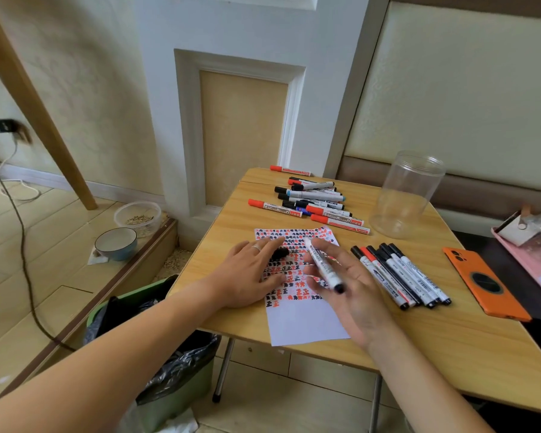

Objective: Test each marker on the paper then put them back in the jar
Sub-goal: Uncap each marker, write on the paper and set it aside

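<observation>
The table [419, 354] fills the frame's centre and right. The jar [406, 195], upper right, stands empty, so nothing is returned yet. The paper [306, 323], centre, is mostly filled with marks. An untested pile [313, 201] lies above it; a row [400, 273] right. Left hand [247, 276] presses the paper flat, a black cap [278, 253] beneath its fingers; right hand [350, 282] loosely holds an uncapped marker [322, 264].

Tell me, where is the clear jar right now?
In the head view, the clear jar stands empty at the table's far right, just right of the pile of markers.
</observation>
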